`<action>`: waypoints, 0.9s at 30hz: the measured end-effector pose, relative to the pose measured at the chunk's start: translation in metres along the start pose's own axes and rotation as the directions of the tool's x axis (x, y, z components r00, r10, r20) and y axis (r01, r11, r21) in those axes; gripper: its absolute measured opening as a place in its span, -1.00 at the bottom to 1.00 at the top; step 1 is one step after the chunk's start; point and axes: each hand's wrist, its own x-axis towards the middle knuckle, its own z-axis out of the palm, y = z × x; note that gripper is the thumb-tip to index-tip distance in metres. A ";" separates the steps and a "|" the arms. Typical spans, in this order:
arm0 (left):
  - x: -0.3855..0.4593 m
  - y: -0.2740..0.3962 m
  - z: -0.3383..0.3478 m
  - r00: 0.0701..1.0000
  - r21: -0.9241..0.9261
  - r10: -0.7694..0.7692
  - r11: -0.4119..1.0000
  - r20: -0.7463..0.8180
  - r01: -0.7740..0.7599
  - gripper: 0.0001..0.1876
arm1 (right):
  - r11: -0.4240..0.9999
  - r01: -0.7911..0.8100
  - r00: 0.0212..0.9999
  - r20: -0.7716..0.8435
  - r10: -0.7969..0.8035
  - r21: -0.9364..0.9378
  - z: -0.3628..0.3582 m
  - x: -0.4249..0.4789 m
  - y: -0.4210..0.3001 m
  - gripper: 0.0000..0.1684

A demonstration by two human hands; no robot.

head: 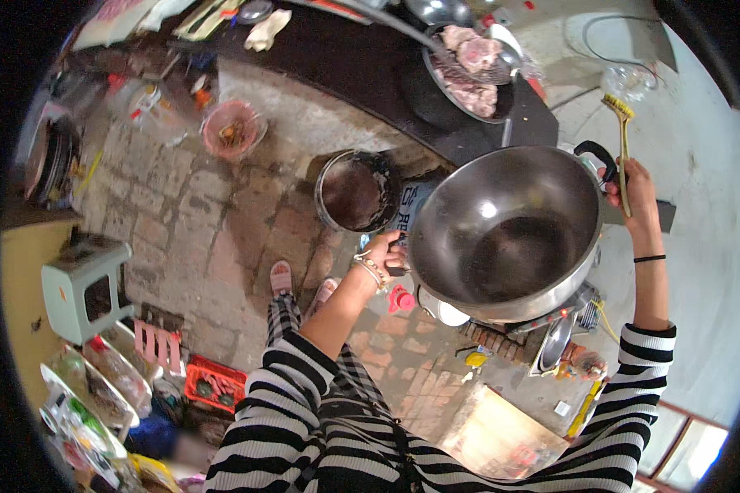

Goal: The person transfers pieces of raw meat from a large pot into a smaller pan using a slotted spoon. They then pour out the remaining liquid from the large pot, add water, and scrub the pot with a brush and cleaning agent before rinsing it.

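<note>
A large metal wok (512,240) is held between my two hands, its dark hollow facing up towards me. My left hand (387,254) grips its black side handle at the left. At the far side, my right hand (636,191) is at the other black loop handle (597,157) and also holds a brush with yellow bristles (623,138), bristles pointing away. Beyond the wok, a pan of raw meat pieces (478,55) sits on the dark counter, with a metal skimmer's handle across it. A dark round pot or bucket (353,194) stands left of the wok.
The dark counter (345,68) runs along the far side. On the brick floor are a pink basin (231,129), a red plastic basket (216,383) and a pale green stool (86,289). A rack (92,382) of bagged goods is at lower left. A wooden board (499,431) lies near my body.
</note>
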 end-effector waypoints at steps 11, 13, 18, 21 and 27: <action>0.001 -0.049 0.139 0.912 0.539 0.409 0.760 0.036 -0.363 -0.91 | 0.972 -0.092 0.958 -0.246 0.146 0.218 -0.195 -0.035 0.175 -0.76; 0.001 -0.053 0.164 0.863 0.587 0.494 0.668 0.109 -0.457 -0.91 | 0.931 -0.087 0.950 -0.253 0.185 0.355 -0.203 -0.043 0.192 -0.78; 0.026 -0.063 0.245 0.748 0.692 0.605 0.416 0.274 -0.590 -0.84 | 0.864 -0.084 0.888 -0.355 0.291 0.497 -0.229 -0.034 0.246 -0.81; 0.051 -0.056 0.297 0.703 0.730 0.623 0.294 0.343 -0.617 -0.89 | 0.789 -0.042 0.908 -0.307 0.286 0.613 -0.237 -0.006 0.273 -0.81; 0.129 -0.017 0.370 0.609 0.697 0.638 0.155 0.471 -0.701 -0.84 | 0.727 0.023 0.888 -0.348 0.300 0.686 -0.235 0.066 0.289 -0.82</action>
